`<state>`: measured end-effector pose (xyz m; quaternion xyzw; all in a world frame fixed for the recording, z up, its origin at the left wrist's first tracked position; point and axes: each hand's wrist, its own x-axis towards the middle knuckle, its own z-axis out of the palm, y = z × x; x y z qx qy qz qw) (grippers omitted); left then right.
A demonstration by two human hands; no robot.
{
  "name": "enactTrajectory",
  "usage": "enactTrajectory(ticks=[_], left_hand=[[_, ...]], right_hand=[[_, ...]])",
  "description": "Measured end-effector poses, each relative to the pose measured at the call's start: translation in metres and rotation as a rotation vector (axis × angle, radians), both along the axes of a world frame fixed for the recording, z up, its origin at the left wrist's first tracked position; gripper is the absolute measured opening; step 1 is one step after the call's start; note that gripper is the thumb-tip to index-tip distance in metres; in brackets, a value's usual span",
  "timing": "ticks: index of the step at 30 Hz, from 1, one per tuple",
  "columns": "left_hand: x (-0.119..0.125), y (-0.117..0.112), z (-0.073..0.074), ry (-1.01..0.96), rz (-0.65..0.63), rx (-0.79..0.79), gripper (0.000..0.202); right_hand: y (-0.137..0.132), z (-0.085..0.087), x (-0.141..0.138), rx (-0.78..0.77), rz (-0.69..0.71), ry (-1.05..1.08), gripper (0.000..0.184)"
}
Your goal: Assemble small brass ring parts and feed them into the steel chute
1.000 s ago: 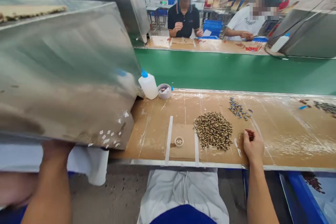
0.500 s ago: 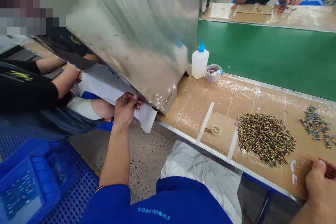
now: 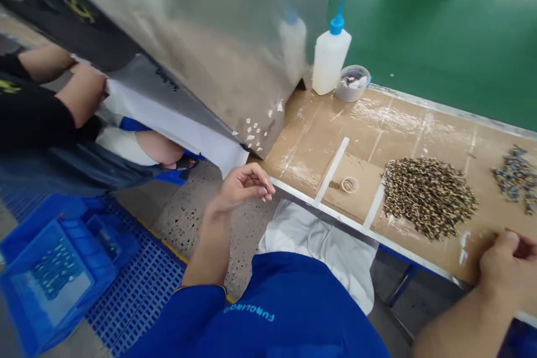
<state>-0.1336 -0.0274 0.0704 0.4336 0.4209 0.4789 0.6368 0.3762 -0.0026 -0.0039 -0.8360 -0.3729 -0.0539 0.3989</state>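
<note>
My left hand (image 3: pixel 243 184) hovers off the bench's front edge, just below the corner of a slanted metal cover (image 3: pixel 210 39). Its thumb and fingertips are pinched together; what they hold, if anything, is too small to name. Several small white stickers (image 3: pixel 255 133) cling to the cover's lower corner above it. My right hand (image 3: pixel 503 260) rests curled on the bench's front edge at the far right, fingers closed round something dark that I cannot make out. A heap of small speckled brown parts (image 3: pixel 430 196) lies just left of that hand on the brown bench (image 3: pixel 377 128).
A small ring-shaped cap (image 3: pixel 348 184) sits on a cardboard square between two white tape strips. A white bottle with a blue nozzle (image 3: pixel 329 56) and a small grey cup (image 3: pixel 354 81) stand by the green belt (image 3: pixel 419 39). Blue parts (image 3: pixel 516 179) lie far right. Blue crates (image 3: pixel 54 268) sit on the floor. Another person's arm (image 3: pixel 79 89) is at left.
My left hand has come away from the metal cover's lower edge and moved right and toward me, now pinched. My view has tilted further down and left. My right hand stays curled on the bench.
</note>
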Motion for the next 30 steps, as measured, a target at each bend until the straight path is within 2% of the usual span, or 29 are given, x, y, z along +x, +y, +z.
enactTrajectory(ticks=[3, 6, 9, 10, 12, 13, 16, 19, 23, 26, 30], left_hand=[[0.028, 0.011, -0.01, -0.031, -0.174, -0.046, 0.027], [0.057, 0.025, -0.024, -0.035, -0.266, -0.08, 0.026], [0.085, 0.037, -0.04, -0.023, -0.346, -0.107, 0.027], [0.093, 0.041, -0.045, -0.024, -0.365, -0.117, 0.027], [0.105, 0.046, -0.051, -0.038, -0.392, -0.144, 0.028], [0.11, 0.048, -0.053, -0.051, -0.405, -0.156, 0.029], [0.117, 0.05, -0.057, -0.095, -0.439, -0.176, 0.034], [0.117, 0.049, -0.06, -0.118, -0.427, -0.192, 0.037], [0.116, 0.046, -0.061, -0.12, -0.407, -0.171, 0.039], [0.116, 0.047, -0.06, -0.13, -0.394, -0.148, 0.039], [0.116, 0.048, -0.06, -0.138, -0.378, -0.141, 0.042]], right_hand=[[0.002, 0.004, -0.003, -0.013, 0.022, 0.072, 0.014], [0.003, 0.008, -0.006, 0.037, 0.018, 0.156, 0.017], [-0.004, 0.014, -0.021, 0.279, -0.016, 0.184, 0.024], [-0.009, 0.017, -0.032, 0.366, 0.007, 0.18, 0.027], [-0.02, 0.024, -0.062, 0.412, 0.153, 0.18, 0.026], [-0.026, 0.028, -0.08, 0.387, 0.266, 0.188, 0.024], [-0.035, 0.033, -0.134, 0.188, 0.735, 0.226, 0.014], [-0.028, 0.028, -0.172, 0.065, 1.001, 0.206, 0.016], [-0.014, 0.019, -0.193, -0.02, 1.121, 0.152, 0.017], [-0.009, 0.018, -0.197, -0.022, 1.102, 0.107, 0.013], [-0.005, 0.021, -0.198, 0.058, 1.078, 0.007, 0.015]])
